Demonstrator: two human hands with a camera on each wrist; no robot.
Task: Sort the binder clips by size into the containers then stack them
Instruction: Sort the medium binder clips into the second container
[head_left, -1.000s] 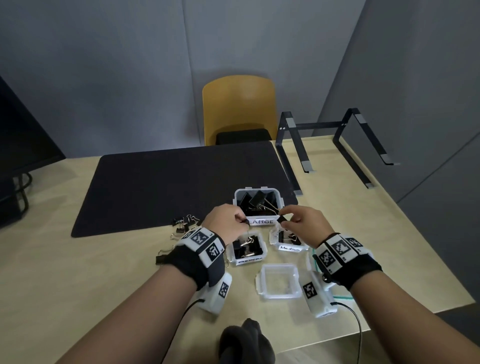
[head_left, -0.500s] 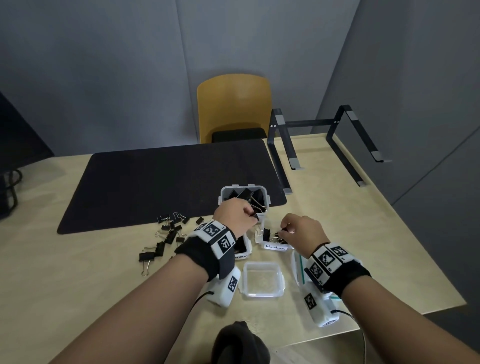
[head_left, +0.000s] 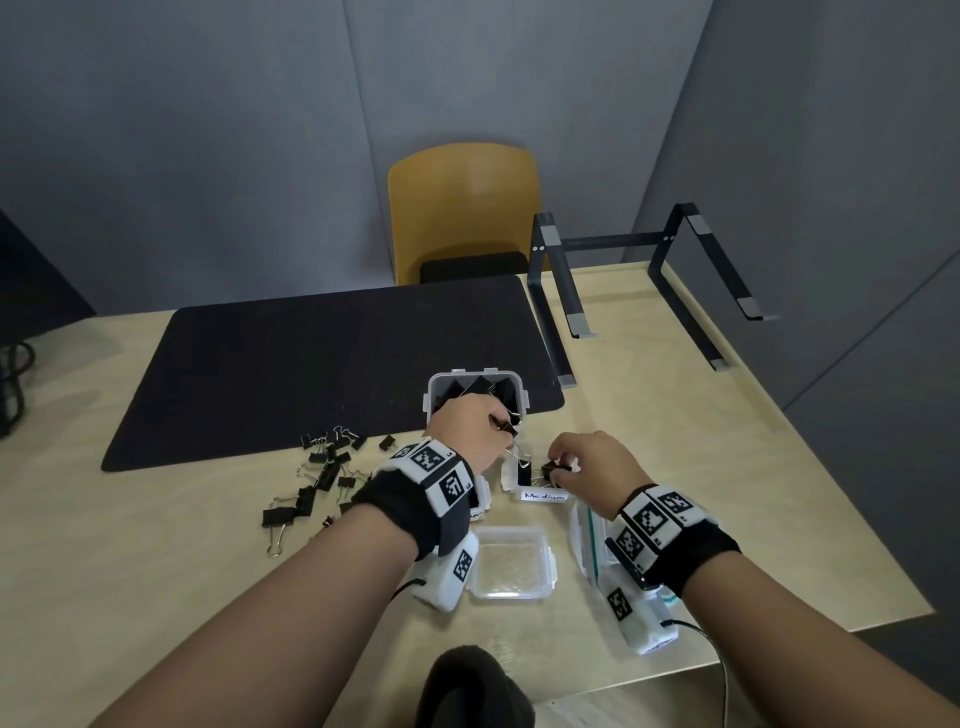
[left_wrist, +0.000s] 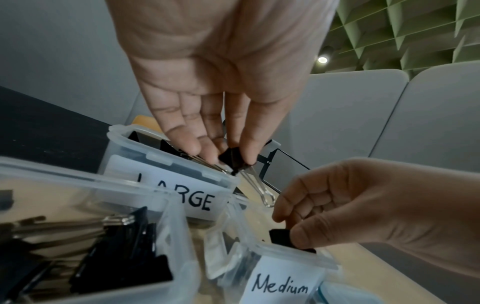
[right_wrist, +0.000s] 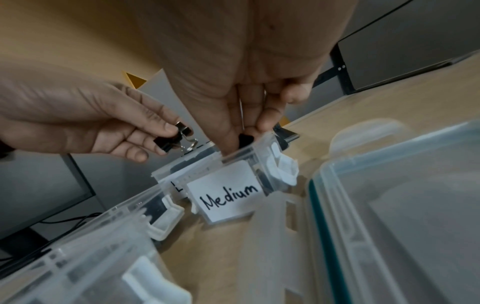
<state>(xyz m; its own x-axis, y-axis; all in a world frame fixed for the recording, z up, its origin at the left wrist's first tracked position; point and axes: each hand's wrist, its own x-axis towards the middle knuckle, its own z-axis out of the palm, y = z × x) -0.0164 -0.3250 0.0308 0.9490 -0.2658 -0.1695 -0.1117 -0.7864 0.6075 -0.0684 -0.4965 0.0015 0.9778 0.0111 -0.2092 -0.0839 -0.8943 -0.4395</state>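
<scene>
In the head view my left hand (head_left: 501, 426) pinches a black binder clip (head_left: 510, 429) at the front rim of the clear container labelled LARGE (head_left: 435, 387). The left wrist view shows that clip (left_wrist: 235, 162) between fingertips, silver handles hanging down. My right hand (head_left: 558, 467) pinches a smaller black clip (head_left: 549, 470) at the rim of the container labelled Medium (head_left: 543, 496). The right wrist view shows this clip (right_wrist: 245, 139) just above the Medium container (right_wrist: 226, 195). A third container (left_wrist: 166, 273) with clips sits under my left wrist.
Several loose clips (head_left: 322, 470) lie on the table to the left, by the edge of a black mat (head_left: 311, 364). An empty clear tub (head_left: 511, 564) and a green-sealed lid (head_left: 587, 540) sit near me. A black laptop stand (head_left: 561, 312) stands at the back right.
My right hand has come down from the LARGE label to the Medium container with its clip. My left hand has shifted slightly to the Large container's front rim, still pinching its clip.
</scene>
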